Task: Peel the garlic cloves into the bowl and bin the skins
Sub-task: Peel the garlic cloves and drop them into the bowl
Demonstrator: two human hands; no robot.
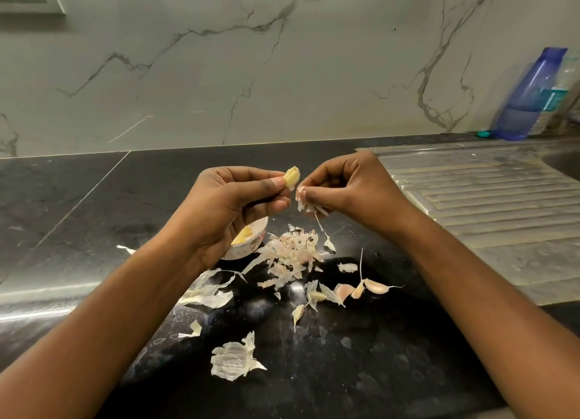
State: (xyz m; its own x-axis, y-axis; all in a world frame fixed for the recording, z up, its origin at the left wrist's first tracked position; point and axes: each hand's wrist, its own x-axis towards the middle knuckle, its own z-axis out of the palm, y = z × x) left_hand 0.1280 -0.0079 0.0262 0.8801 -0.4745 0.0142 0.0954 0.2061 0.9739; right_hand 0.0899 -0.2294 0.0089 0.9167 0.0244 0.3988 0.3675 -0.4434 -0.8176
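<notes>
- A person's two hands work close together above a black countertop, fingertips nearly meeting but not touching.
- The left hand has its fingers curled and pinches a peeled garlic clove between thumb and forefinger, with the pale yellow clove standing up above the fingertips.
- The right hand, fingers also curled, pinches a bunch of papery skins just beside the clove. A thin strand hangs from the bunch toward the counter.
- A small white bowl sits on the counter under the left hand, partly hidden by the palm. Peeled cloves show yellow inside it.
- A heap of shed skins lies just right of the bowl, directly below the hands.
- Unpeeled cloves lie loose on the counter nearer the person, between the two forearms, among scattered flakes.
- A large torn husk lies nearest the person, and more husk pieces sit beside the left forearm.
- To the right, the ribbed steel drainboard begins just beyond the right hand, its edge running toward the person alongside the right forearm.
- Bare counter runs to the left of the bowl, crossed by a slanting seam, and back to the marble wall behind the hands.
- A blue bottle stands at the far right against the wall, well apart from the work.
</notes>
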